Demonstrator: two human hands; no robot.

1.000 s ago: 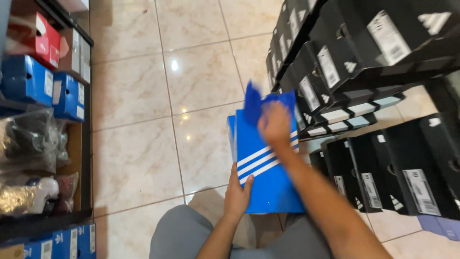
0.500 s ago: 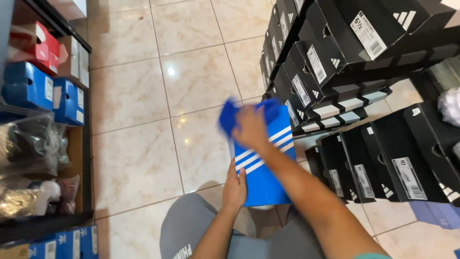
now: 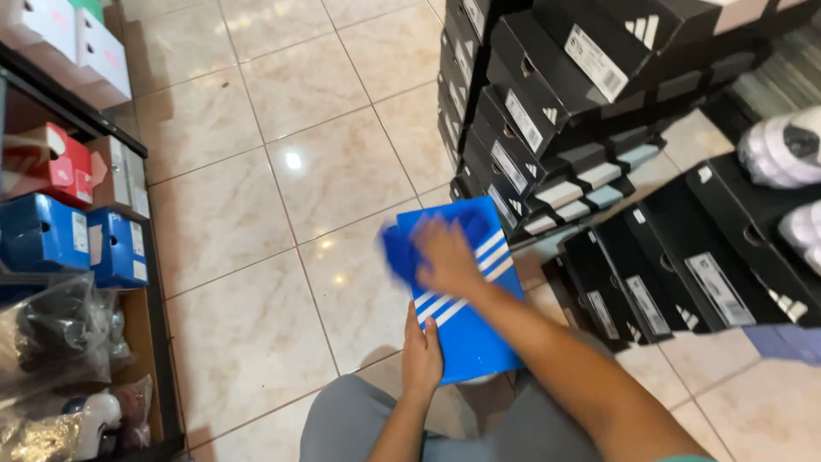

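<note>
A blue shoe box (image 3: pixel 469 325) with three white stripes rests on my lap, tilted away from me. My left hand (image 3: pixel 422 355) grips its near left edge. My right hand (image 3: pixel 445 255) presses a crumpled blue cloth (image 3: pixel 400 255) against the box's top face near its far left corner; the cloth is blurred by motion.
Stacks of black shoe boxes (image 3: pixel 547 94) rise to the right, with more black boxes (image 3: pixel 684 265) lower down. White shoes (image 3: pixel 782 145) lie at the far right. A dark shelf (image 3: pixel 158 342) on the left holds blue boxes (image 3: pixel 51 239), a red box (image 3: pixel 51 162) and bagged shoes (image 3: pixel 51 342). Beige floor tiles (image 3: pixel 256 257) lie ahead.
My right hand has swept the blue cloth down and left across the box's face. The box has stayed on my lap in my left hand, and the view has shifted.
</note>
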